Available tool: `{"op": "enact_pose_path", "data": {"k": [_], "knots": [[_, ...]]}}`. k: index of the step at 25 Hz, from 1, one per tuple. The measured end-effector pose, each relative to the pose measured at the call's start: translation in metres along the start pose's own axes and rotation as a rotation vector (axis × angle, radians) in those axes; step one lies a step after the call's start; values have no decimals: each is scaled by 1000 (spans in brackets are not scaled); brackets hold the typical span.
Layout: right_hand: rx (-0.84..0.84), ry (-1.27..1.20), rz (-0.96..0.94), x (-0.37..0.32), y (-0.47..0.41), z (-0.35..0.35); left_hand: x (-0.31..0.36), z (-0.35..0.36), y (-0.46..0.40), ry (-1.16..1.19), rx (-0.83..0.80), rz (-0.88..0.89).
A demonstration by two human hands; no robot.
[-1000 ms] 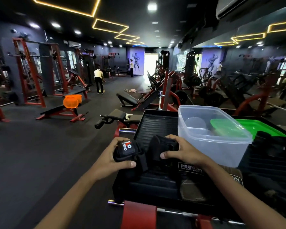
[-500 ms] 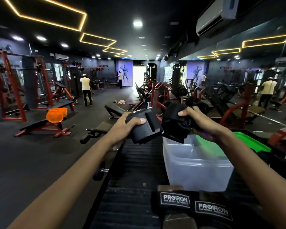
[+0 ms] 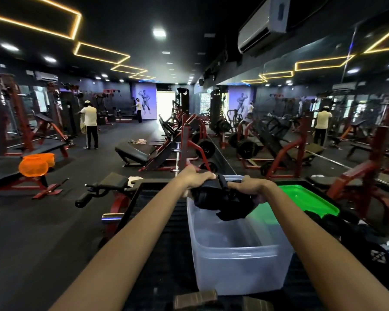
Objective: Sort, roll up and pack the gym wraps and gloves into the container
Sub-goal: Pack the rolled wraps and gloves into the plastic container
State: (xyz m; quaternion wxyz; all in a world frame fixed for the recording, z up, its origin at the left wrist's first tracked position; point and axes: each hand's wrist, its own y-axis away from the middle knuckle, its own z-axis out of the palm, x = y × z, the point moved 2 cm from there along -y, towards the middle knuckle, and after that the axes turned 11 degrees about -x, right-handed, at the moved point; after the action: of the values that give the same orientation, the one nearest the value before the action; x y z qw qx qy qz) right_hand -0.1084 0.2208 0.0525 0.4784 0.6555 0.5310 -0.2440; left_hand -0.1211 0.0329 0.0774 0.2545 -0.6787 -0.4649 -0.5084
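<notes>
We hold one dark gym glove bundle (image 3: pixel 222 199) between both hands, left hand (image 3: pixel 194 179) and right hand (image 3: pixel 252 187) each gripping an end, its long axis running left to right, directly above the far end of the one clear container (image 3: pixel 238 263). One green lid (image 3: pixel 305 199) lies just beside it.

A: How many hands do you see?
B: Two, a left hand (image 3: pixel 194 178) and a right hand (image 3: pixel 248 187).
A: How many clear boxes?
B: One clear box (image 3: pixel 238 263).
A: Green lids?
B: One green lid (image 3: pixel 301 198).
A: Orange baskets?
B: One orange basket (image 3: pixel 33 168).
</notes>
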Motion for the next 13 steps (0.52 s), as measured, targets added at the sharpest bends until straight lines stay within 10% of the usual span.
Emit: {"op": "enact_pose_path", "data": {"k": [13], "knots": [[-75, 267, 87, 22, -26, 10, -26, 30, -45, -519, -246, -326]]}}
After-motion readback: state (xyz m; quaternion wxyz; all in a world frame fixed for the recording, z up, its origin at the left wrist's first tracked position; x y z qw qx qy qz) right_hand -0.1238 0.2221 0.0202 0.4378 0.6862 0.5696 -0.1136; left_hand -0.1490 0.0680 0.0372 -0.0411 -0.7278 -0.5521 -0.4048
